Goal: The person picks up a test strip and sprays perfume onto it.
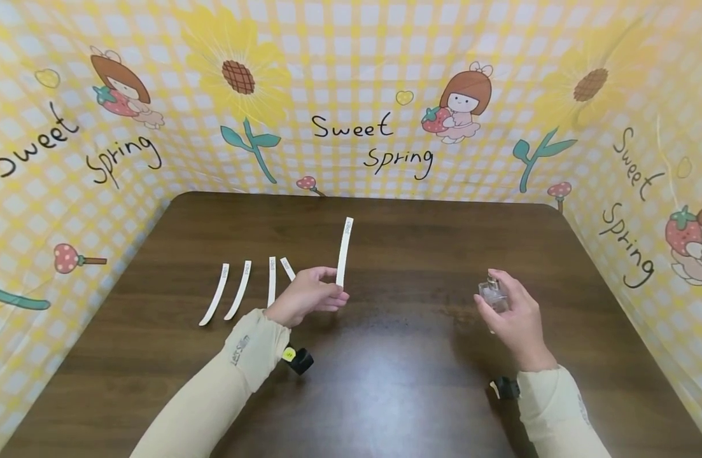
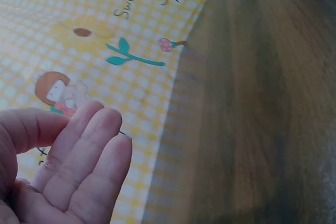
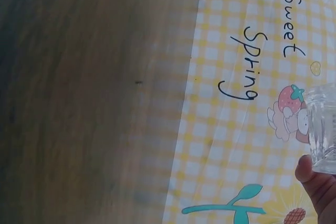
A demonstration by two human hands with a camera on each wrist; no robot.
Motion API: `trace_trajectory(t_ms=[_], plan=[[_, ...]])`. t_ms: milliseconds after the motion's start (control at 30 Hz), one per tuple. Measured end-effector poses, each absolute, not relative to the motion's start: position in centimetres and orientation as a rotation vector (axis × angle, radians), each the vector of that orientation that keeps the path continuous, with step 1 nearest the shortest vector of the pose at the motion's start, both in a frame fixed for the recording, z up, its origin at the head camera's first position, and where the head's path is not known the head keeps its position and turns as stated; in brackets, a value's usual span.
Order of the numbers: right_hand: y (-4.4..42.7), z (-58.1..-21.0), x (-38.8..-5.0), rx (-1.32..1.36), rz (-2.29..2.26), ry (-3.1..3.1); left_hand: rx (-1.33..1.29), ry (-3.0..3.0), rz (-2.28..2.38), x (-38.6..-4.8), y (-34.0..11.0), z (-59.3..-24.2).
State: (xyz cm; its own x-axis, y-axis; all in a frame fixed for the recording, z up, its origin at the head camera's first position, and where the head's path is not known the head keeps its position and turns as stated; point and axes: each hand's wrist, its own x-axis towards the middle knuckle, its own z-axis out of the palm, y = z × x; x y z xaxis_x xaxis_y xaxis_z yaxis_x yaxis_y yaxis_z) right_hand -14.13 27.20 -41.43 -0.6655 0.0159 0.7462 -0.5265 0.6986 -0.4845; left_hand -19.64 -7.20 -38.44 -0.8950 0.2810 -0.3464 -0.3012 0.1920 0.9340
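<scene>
My left hand (image 1: 310, 294) pinches the lower end of a white paper test strip (image 1: 343, 251), which stands up with small print near its top. In the left wrist view the left hand (image 2: 79, 166) shows its thumb and fingers, but the strip cannot be made out. My right hand (image 1: 517, 318) holds a small clear glass perfume bottle (image 1: 492, 298), with a finger on its top and the thumb at its side. The right wrist view catches the bottle (image 3: 323, 129) and a thumb tip at the right edge. A gap separates bottle and strip.
Several more white strips (image 1: 215, 296) lie on the brown wooden table (image 1: 396, 381) to the left, two partly behind the left hand and forearm. A yellow checked cloth (image 1: 351, 83) with printed flowers and figures surrounds the table's back and sides. Black wrist devices (image 1: 299, 361) hang below both sleeves.
</scene>
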Motion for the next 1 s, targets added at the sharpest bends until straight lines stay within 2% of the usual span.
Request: trace_trajectory(t_ms=[533, 1000], plan=[[24.8, -40.5, -16.3, 0.47, 0.808, -2.184, 0.229, 1.949, 1.79, -16.8, -9.2, -37.8], [21.7, -39.1, -17.7, 0.501, 0.864, -2.23, 0.211, 1.895, 1.785, -16.9, -10.7, -36.1]])
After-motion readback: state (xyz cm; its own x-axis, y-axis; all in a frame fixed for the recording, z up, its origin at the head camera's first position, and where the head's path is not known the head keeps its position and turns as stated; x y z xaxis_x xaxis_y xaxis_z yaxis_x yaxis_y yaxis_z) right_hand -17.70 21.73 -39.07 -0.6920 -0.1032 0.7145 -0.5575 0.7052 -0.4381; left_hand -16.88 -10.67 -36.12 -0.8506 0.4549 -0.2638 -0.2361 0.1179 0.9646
